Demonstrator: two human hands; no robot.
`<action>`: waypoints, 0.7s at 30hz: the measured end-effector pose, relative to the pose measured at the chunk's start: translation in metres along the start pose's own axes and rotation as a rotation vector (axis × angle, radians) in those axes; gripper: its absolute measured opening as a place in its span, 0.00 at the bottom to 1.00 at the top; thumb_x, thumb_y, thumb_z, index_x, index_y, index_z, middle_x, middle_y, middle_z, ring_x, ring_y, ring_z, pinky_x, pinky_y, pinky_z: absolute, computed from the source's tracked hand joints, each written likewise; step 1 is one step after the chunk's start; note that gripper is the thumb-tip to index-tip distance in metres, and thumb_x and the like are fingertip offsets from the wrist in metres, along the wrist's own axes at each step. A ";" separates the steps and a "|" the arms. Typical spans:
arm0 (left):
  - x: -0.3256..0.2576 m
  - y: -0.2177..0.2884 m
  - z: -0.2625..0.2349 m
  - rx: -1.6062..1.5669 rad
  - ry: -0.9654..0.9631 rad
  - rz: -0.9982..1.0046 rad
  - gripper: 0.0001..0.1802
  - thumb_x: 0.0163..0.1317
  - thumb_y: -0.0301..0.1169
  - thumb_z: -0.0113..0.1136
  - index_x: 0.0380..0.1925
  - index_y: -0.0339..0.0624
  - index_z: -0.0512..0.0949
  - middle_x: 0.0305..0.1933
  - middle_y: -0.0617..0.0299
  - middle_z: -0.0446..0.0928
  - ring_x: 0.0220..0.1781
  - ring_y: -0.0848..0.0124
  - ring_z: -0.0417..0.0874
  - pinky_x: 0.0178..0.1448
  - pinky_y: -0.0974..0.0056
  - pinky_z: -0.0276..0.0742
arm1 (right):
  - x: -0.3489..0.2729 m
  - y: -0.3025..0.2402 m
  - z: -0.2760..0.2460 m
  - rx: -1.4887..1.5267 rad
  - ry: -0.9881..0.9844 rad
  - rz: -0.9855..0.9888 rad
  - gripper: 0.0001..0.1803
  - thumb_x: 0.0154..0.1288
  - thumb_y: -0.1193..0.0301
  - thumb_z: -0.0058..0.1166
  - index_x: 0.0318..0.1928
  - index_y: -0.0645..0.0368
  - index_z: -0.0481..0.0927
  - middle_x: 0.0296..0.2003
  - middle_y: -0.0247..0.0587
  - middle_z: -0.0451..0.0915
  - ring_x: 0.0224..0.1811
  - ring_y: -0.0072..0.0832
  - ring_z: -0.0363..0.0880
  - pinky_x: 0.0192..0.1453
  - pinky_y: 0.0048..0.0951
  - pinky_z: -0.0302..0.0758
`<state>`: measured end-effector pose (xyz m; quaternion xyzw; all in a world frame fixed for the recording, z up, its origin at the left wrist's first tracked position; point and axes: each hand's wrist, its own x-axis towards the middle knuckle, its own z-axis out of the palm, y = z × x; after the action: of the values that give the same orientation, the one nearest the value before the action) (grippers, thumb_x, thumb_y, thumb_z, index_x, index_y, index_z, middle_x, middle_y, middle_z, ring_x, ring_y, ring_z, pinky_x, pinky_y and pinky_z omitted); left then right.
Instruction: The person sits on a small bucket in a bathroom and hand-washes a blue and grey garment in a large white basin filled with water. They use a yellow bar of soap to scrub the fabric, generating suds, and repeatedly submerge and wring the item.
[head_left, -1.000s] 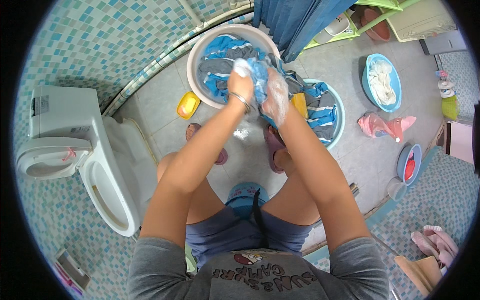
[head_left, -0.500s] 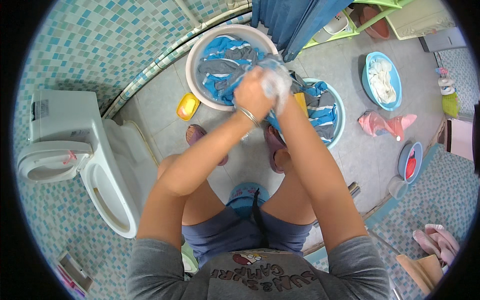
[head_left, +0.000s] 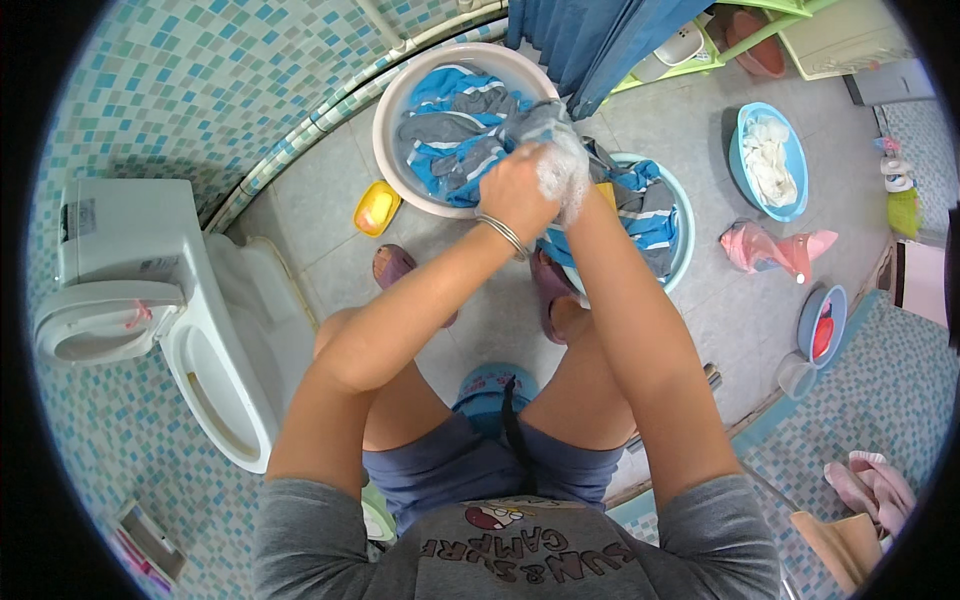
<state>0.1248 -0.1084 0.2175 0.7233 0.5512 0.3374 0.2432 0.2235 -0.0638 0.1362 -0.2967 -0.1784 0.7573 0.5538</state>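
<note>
My left hand [head_left: 518, 188], with bangles on its wrist, is closed round a bunched, wet grey-and-blue garment [head_left: 535, 122]. Against it presses my right hand [head_left: 566, 180], coated in white suds and closed on the same cloth; its fingers are partly hidden by foam. Both hands are at the near right rim of a pale pink basin [head_left: 386, 150]. Blue, grey and white striped clothes [head_left: 440, 150] lie in the water there. Beside my right forearm, a light blue basin [head_left: 686, 235] holds similar clothes [head_left: 648, 210] and a mostly covered yellow object [head_left: 606, 196].
A yellow dish [head_left: 362, 218] with a soap bar [head_left: 379, 206] sits left of my foot. The toilet [head_left: 215, 385] stands left, a blue curtain [head_left: 600, 50] hangs ahead. Rightward are a blue basin of white cloth [head_left: 741, 160], a pink plastic bag [head_left: 755, 248] and a small blue basin [head_left: 806, 320].
My two hands, pressed together on the sudsy garment, have shifted slightly right and nearer to me. More foam shows over the right hand.
</note>
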 end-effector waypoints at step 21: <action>0.002 -0.042 0.007 0.029 -0.035 -0.256 0.13 0.48 0.33 0.61 0.33 0.39 0.80 0.32 0.42 0.79 0.37 0.47 0.81 0.43 0.52 0.77 | -0.004 0.004 0.040 0.211 0.323 0.147 0.08 0.60 0.66 0.50 0.38 0.54 0.74 0.34 0.38 0.76 0.35 0.32 0.76 0.38 0.38 0.75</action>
<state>0.1042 -0.0945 0.1833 0.6563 0.6396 0.2827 0.2834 0.1958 -0.0662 0.1653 -0.3667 0.0151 0.7528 0.5465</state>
